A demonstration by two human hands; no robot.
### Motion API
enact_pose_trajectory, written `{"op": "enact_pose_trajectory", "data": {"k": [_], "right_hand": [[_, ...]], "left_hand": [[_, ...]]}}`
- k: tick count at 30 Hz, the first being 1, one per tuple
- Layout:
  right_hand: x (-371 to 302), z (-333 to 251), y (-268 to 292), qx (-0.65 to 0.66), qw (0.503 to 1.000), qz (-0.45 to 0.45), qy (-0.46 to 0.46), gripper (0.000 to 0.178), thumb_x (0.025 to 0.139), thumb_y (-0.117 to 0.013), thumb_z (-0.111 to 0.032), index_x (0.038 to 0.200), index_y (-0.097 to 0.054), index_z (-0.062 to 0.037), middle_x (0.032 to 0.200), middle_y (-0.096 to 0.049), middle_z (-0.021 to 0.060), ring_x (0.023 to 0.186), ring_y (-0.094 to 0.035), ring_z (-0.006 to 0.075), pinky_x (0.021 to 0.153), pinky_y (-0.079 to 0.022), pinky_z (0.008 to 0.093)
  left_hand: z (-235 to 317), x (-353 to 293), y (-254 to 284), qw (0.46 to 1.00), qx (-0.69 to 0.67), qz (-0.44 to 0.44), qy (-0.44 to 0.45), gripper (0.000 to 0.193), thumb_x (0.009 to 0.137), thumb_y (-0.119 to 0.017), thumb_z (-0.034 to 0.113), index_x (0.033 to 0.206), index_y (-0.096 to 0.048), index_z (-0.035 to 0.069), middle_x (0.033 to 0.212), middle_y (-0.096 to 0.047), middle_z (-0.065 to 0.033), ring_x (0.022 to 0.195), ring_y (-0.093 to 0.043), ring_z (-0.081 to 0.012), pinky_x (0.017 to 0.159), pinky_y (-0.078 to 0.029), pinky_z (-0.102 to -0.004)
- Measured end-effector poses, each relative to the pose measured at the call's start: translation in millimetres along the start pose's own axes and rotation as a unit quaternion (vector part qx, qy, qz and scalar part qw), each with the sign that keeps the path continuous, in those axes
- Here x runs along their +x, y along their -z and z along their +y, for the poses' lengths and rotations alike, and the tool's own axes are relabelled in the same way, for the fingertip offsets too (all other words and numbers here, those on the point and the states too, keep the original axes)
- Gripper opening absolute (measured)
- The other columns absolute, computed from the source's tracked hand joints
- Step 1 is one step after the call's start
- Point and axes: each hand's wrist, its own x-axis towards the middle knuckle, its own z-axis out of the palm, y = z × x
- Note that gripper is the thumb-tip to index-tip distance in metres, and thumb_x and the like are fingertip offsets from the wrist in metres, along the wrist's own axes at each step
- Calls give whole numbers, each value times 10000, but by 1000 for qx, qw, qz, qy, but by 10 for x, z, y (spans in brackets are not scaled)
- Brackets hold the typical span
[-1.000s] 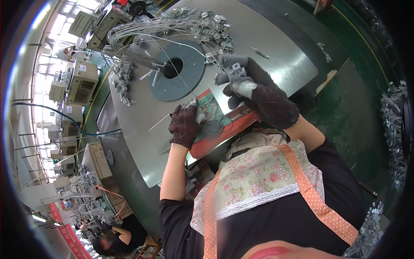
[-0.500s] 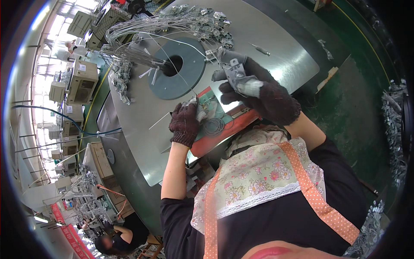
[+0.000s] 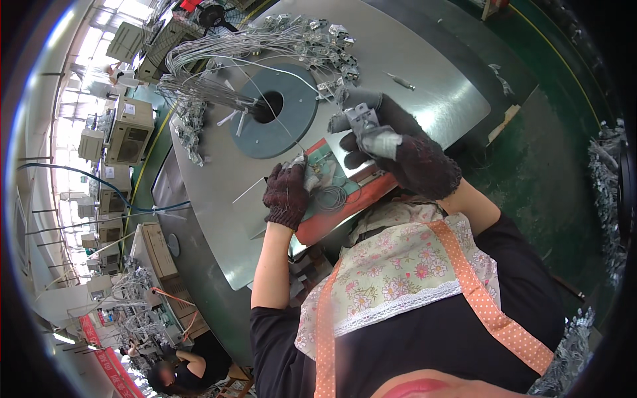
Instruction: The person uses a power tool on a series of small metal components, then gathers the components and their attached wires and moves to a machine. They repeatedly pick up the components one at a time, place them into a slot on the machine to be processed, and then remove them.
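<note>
My right hand [image 3: 418, 156], in a dark knitted glove with grey fingertips, is closed around a small silvery metal bracket [image 3: 361, 117] and holds it above the table. Pale wrapping shows on the fingers beside the bracket. At the table's near edge my left hand [image 3: 286, 194], gloved alike, has its fingers curled down by a green plate [image 3: 338, 174] on a red-edged board [image 3: 352, 204]. A thin cable [image 3: 275, 116] runs to its fingertips; whatever they pinch is hidden. Next to that hand lies a coil of thin grey cable [image 3: 328, 198] on the plate.
A grey disc with a centre hole [image 3: 292, 132] sits on the metal table [image 3: 424, 53]. Bundled cables [image 3: 219, 50] with metal brackets [image 3: 332, 46] lie across the far side. A pen-like tool [image 3: 400, 81] lies farther right. Another person [image 3: 192, 365] sits at lower left.
My right hand has come slightly nearer to me and lower with the bracket. My left hand stays at the board's edge. The whole view has shifted a little.
</note>
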Motion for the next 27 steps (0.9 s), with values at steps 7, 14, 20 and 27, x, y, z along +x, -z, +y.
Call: {"op": "enact_pose_trajectory", "data": {"k": [7,14,20,27], "right_hand": [[29,70,97,-63,997,37,-29,872,887,-746,-499,1555,-357,-95,1309,-592,117,974,-644,147,863,-583,309],[39,120,60,31,999,-14,10,993,856,-762,-570,1563,-318,-33,1362,-573,162,1102,-670,225,950,-584,383],[-15,70,49,86,995,-51,-7,833,906,-738,-373,1562,-342,-48,1405,-562,178,1235,-630,278,1049,-539,457],[-2,27,19,27,998,4,-58,680,915,-663,-139,1538,-397,-75,1297,-610,127,1053,-647,188,881,-584,358]], "left_hand": [[30,15,30,1000,6,-8,-3,581,871,-735,364,1366,-597,94,1218,-705,-188,1193,-632,-377,1146,-415,-477],[45,20,55,1000,10,-21,-2,589,856,-747,343,1369,-597,97,1207,-710,-182,1185,-638,-373,1145,-416,-484],[-14,-4,-10,1000,6,4,-9,587,850,-744,337,1359,-601,83,1192,-703,-185,1167,-641,-372,1135,-420,-481],[-85,9,-104,997,-20,58,-45,553,817,-779,423,1224,-664,68,1068,-706,-192,1070,-638,-435,936,-504,-536]]}}
